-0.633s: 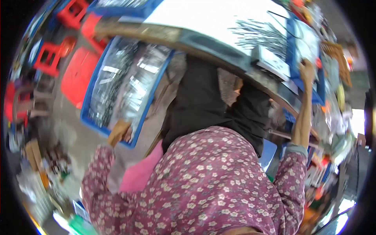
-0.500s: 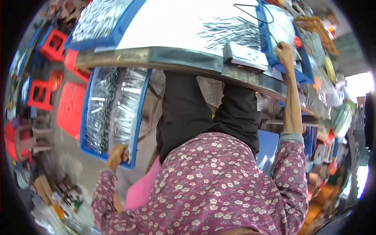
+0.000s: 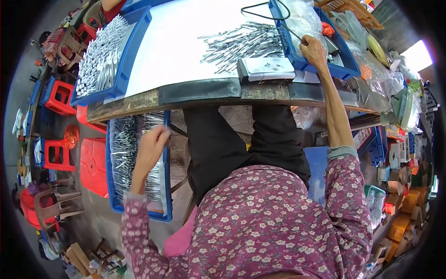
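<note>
My left hand [image 3: 152, 145], slightly blurred, is raised over the low blue bin [image 3: 168, 197] beside my leg. Its fingers are curled together; whatever may be between them is hidden. Slim silver sticks [image 3: 123, 158] fill that bin in rows. My right hand [image 3: 315, 51] is closed around a thin black cord [image 3: 289, 29] at the blue tray [image 3: 346, 72] on the right of the table. From there the cord loops onto the white tabletop [image 3: 172, 46]. Close by lies a loose pile of slim silver sticks [image 3: 246, 42], with a small white-topped box [image 3: 267, 69] at the table's front edge.
A blue tray [image 3: 134, 51] packed with white-ended sticks stands on the table's left. Clear plastic bags [image 3: 302, 18] fill part of the right tray. Red stools [image 3: 60, 97] stand on the floor to the left. Boxes and bags crowd the right side.
My left hand has risen from the near end of the low bin toward the table edge. My right hand stays at the right tray with the cord. The whole view has shifted.
</note>
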Motion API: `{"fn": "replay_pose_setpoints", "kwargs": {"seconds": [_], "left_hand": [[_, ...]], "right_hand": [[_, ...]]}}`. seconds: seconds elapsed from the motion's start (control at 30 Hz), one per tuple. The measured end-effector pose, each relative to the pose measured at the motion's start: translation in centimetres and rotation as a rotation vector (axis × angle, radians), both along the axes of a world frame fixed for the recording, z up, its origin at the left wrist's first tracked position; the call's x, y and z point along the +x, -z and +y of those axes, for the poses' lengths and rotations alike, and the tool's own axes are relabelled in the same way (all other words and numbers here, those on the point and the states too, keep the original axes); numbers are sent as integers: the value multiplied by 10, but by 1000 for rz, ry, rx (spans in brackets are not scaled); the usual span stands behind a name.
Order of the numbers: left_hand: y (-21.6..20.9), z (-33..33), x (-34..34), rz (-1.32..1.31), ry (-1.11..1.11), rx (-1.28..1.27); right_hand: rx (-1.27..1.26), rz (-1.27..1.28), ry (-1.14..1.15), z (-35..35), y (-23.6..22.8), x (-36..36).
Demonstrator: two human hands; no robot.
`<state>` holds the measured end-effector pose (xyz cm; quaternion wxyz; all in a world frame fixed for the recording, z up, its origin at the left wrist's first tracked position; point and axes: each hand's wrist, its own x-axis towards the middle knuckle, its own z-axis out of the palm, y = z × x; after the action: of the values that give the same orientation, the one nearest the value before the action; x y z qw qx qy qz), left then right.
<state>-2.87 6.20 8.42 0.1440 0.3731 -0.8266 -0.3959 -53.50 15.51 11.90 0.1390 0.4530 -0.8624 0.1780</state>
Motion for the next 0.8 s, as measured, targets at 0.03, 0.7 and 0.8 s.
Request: {"fn": "replay_pose_setpoints", "kwargs": {"seconds": [0.03,0.7,0.8], "left_hand": [[-10,-4,-24,107,10,-30],[23,-99,-215,409,-172,-499],[23,-108,-223,414,-183,-503]], "right_hand": [[7,-10,6,1,-2,2],[-143,-7,3,-1,5,0],[-118,-2,7,-2,5,1]]}}
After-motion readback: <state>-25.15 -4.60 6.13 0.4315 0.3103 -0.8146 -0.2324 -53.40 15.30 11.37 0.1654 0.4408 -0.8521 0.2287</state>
